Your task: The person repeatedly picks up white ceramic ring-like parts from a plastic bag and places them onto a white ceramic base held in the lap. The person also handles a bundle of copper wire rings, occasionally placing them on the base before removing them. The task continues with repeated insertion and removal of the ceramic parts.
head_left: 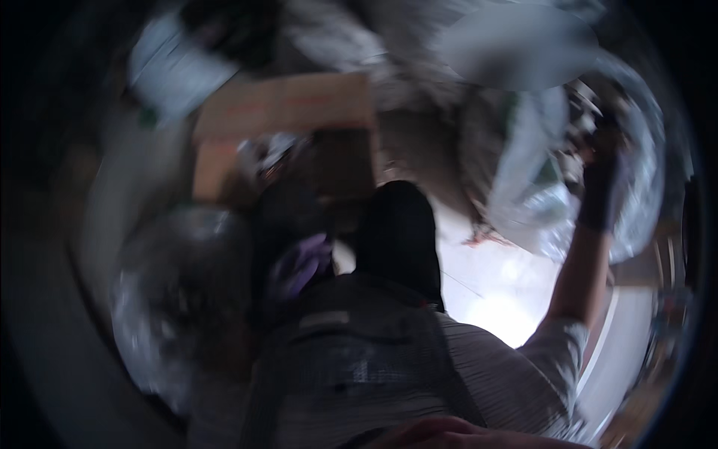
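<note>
My right hand (604, 187), in a dark purplish glove, reaches forward into a clear plastic bag (516, 202) at the right. Mixed pale and dark pieces (580, 120) lie inside the bag by the fingers. Motion blur hides whether those fingers grip any of them. Close to my body, left of the middle, is my left hand (301, 266) in a purple glove. It is near my dark-clothed legs (396, 239), with its fingers too dim and smeared to read.
An open cardboard box (284, 105) with crumpled shiny plastic (273, 153) stands ahead. A filled clear bag (168, 299) sits at the left. Beyond are a white sack (176, 71) and a blurred grey rounded shape (516, 45). Reddish scraps (486, 232) lie on the bright floor (497, 292).
</note>
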The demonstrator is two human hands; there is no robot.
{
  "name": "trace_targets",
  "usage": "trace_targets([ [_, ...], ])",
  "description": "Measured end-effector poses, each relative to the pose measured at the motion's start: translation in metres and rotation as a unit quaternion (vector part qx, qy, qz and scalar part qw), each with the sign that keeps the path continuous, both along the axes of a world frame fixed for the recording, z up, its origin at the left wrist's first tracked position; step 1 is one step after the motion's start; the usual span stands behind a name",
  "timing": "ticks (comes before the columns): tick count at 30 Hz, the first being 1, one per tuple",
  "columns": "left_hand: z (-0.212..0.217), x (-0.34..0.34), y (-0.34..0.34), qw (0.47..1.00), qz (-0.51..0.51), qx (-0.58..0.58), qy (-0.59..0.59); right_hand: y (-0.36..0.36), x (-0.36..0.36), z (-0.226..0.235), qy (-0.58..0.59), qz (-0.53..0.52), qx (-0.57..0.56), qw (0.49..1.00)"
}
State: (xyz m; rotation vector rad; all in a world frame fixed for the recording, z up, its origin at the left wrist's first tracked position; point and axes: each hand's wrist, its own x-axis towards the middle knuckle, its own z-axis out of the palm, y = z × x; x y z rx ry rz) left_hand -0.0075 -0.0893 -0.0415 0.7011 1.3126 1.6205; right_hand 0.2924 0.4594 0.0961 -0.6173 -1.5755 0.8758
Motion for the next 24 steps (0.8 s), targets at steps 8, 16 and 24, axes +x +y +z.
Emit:
trace_targets([
  [8,-0.115,-0.068,-0.207,0.715,0.229,-0.346,0.562,-0.239,-0.101,-0.084,-0.25,0.333,0.07,0.907],
  [16,-0.243,-0.102,-0.352,0.637,0.401,-0.599,0.273,-0.243,-0.112,-0.126,-0.271,0.34,-0.216,0.874],
  [24,-0.276,-0.182,-0.377,0.545,0.317,-0.753,0.188,-0.227,-0.1,-0.138,-0.288,0.358,-0.286,0.841],
])
